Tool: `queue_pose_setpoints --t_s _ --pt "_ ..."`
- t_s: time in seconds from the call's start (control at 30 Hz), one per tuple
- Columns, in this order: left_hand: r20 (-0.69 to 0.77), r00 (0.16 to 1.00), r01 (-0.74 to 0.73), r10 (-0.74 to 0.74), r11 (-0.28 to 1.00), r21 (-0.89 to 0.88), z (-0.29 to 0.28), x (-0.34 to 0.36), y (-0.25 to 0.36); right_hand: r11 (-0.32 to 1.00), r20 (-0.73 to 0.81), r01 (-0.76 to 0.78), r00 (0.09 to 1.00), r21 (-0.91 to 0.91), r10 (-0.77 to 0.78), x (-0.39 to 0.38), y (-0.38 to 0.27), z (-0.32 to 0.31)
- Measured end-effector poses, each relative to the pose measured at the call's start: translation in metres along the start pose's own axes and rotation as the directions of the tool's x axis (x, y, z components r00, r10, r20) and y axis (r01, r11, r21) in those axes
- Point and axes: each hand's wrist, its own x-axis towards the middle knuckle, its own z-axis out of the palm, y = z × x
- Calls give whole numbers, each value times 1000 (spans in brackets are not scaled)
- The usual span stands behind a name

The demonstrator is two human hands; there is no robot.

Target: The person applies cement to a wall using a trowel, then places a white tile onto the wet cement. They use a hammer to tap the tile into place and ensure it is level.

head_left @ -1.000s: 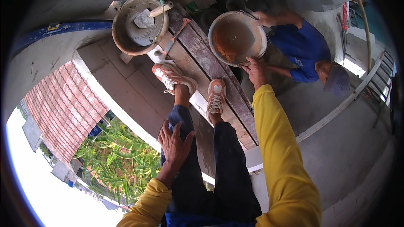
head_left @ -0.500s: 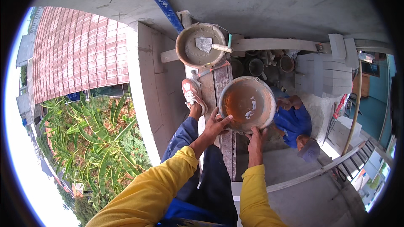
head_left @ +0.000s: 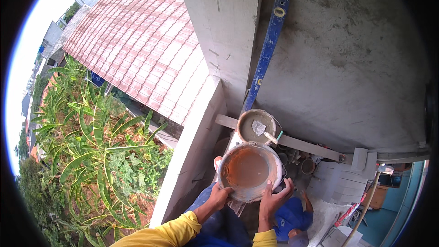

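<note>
A round bucket [head_left: 278, 168] with brownish murky liquid [head_left: 249, 169] inside is held up in front of me, between my two hands. My left hand [head_left: 218, 197] grips its lower left rim. At the lower right my right hand [head_left: 274, 197] holds its side, the thumb over the rim and the other fingers spread along the outside. Just beyond stands a second bucket [head_left: 241, 126] with grey wet mortar in it. A trowel [head_left: 259, 128] lies across that bucket, its pale handle [head_left: 270, 137] over the rim beside a green grip [head_left: 280, 134].
A long blue spirit level [head_left: 270, 48] leans against the grey wall [head_left: 338, 64]. Below right is a person in blue [head_left: 292, 212]. Grey blocks [head_left: 334, 180] are stacked at the right. A low wall edge [head_left: 183, 164] borders the drop to plants [head_left: 100, 155] and a red tiled roof [head_left: 141, 41].
My view has tilted up toward the wall and roof. The held bucket has moved left, close to the mortar bucket, away from above the other person. Both hands keep hold of it.
</note>
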Motion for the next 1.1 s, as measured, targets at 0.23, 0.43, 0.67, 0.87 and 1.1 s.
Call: queue_pose_setpoints --t_s 0.23,0.43,0.67,0.87,1.1 --pt "17 947 -317 320 943 -101 -7 10 62 448 700 -711 677 542 228 43 -55 187" --pt "-144 907 -414 396 901 -130 -27 4 128 -244 955 -955 100 171 278 65 -125 233" --pt "-224 959 -226 174 946 -232 -37 -1 199 -651 856 -758 360 36 -372 232 -360 191" --pt "-180 959 -243 219 962 -123 -24 -17 231 -629 196 -394 911 670 -363 441 -569 26" --pt "-235 937 -310 257 923 -230 -42 -16 261 184 657 -633 744 752 -125 217 -418 177"
